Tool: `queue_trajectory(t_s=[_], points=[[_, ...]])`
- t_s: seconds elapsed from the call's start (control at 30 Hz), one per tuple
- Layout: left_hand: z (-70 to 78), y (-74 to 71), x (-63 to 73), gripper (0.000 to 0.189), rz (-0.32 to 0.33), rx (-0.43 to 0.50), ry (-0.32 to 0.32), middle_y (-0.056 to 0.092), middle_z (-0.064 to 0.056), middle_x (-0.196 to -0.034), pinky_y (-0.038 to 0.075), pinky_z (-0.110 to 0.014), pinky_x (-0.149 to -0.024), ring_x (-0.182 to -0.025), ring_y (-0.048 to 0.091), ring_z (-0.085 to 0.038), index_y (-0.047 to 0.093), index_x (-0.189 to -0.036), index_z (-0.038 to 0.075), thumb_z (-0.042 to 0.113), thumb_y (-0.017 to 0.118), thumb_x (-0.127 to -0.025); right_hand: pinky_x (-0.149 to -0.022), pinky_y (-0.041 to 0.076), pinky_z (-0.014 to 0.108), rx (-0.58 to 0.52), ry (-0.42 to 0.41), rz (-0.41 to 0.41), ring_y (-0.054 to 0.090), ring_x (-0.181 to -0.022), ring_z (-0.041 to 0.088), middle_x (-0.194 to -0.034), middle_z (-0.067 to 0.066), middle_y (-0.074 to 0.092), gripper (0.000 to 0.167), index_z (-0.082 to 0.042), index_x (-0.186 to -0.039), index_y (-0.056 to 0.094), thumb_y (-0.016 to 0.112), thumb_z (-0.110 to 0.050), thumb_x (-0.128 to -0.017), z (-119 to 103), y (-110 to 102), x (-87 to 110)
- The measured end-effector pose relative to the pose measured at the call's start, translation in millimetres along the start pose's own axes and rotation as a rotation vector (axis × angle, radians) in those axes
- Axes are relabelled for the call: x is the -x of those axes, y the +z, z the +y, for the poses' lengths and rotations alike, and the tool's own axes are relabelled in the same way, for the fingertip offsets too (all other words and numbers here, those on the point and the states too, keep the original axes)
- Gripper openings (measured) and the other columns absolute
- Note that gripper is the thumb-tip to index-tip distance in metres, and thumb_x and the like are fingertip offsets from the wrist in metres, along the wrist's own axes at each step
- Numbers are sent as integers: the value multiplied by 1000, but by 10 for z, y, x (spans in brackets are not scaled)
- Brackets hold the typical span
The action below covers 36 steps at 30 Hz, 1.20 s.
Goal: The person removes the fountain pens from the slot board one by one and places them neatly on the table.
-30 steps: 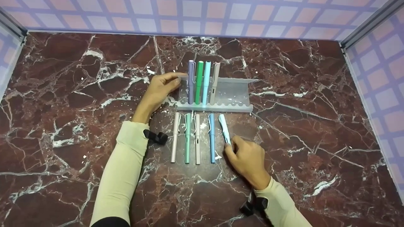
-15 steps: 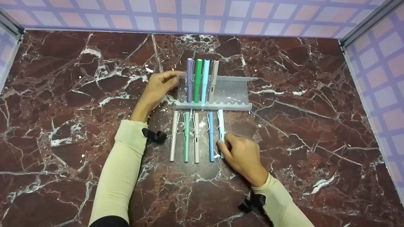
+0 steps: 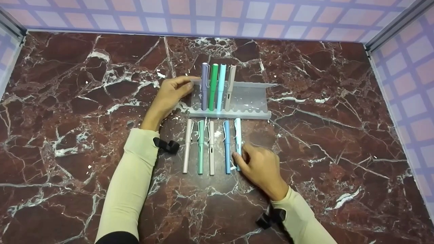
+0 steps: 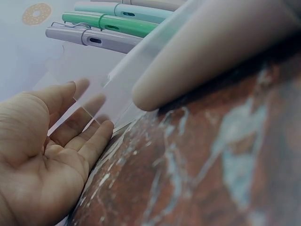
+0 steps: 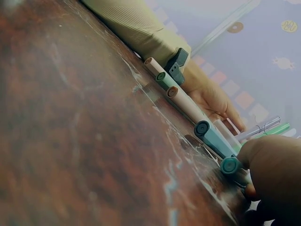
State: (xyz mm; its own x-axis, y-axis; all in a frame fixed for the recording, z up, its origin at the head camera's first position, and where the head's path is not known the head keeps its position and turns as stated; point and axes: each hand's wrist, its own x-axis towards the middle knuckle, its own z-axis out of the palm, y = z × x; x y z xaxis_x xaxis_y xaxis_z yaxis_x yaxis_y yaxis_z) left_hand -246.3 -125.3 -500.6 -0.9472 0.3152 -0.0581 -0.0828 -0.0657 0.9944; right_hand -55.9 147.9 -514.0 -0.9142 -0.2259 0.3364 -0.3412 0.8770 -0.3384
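A clear plastic pen stand [image 3: 249,96] holds several pens upright at its left side: purple [image 3: 204,91], green [image 3: 213,88], light blue [image 3: 221,89] and taupe [image 3: 230,89]. My left hand [image 3: 172,93] pinches the stand's left edge; in the left wrist view its thumb and fingers lie on either side of the clear panel [image 4: 77,63]. In front of the stand, my right hand [image 3: 262,164] pinches the lower part of a pale blue pen [image 3: 238,130], which lies beside a blue pen [image 3: 227,145]. Its end [image 5: 230,165] shows at the fingertips in the right wrist view.
Left of the blue pen lie a pale pink pen [image 3: 187,145], a mint green pen [image 3: 201,147] and a beige pen [image 3: 212,149], roughly parallel. A wider gap separates the beige and blue pens. Checkered walls [image 3: 234,17] border the dark marbled table [image 3: 339,101].
From a tilted position farther right, the pale blue pen has swung nearly parallel to the blue pen and come closer to it, moved by my right hand. My left hand stays at the stand.
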Motion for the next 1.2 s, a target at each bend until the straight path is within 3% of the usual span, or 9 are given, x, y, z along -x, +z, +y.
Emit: queue_trajectory(t_s=[0.3,0.57,0.8,0.97,1.2], points=[[-28,-10,7,26,2,0,5,64,-14,-133,47,-32,-111,-124,57,-26,68,-123,3,2,55,-100,-39,25,22,-44,-2,12,31,-46,7,-52,-11,35,41,-18,-64,45,69,-42,-88,25,26,10],[-17,-14,-15,26,14,-33,-9,66,-12,-132,48,-33,-109,-121,59,-27,68,-123,6,4,56,-100,-40,26,19,-222,54,113,31,-46,5,-49,-8,36,35,-14,-64,48,62,-24,-94,122,52,-72],[-17,-10,-4,25,18,-20,-2,66,-12,-130,48,-32,-109,-121,59,-27,69,-122,6,3,57,-100,-42,28,20,-341,38,89,33,-47,6,-50,-5,40,34,-10,-65,50,65,-18,-94,277,47,-239],[-16,1,-7,25,17,-29,-8,67,-11,-130,48,-31,-109,-122,60,-26,70,-122,7,5,57,-100,-42,33,19,-399,-2,103,39,-48,6,-52,-1,50,26,-7,-69,58,68,-12,-92,368,49,-355],[-14,-5,-4,25,10,-11,-9,66,-12,-130,47,-32,-110,-124,58,-28,69,-122,5,5,57,-100,-40,38,21,-401,-142,237,46,-45,12,-55,4,57,20,-4,-69,58,67,-5,-87,457,101,-529]])
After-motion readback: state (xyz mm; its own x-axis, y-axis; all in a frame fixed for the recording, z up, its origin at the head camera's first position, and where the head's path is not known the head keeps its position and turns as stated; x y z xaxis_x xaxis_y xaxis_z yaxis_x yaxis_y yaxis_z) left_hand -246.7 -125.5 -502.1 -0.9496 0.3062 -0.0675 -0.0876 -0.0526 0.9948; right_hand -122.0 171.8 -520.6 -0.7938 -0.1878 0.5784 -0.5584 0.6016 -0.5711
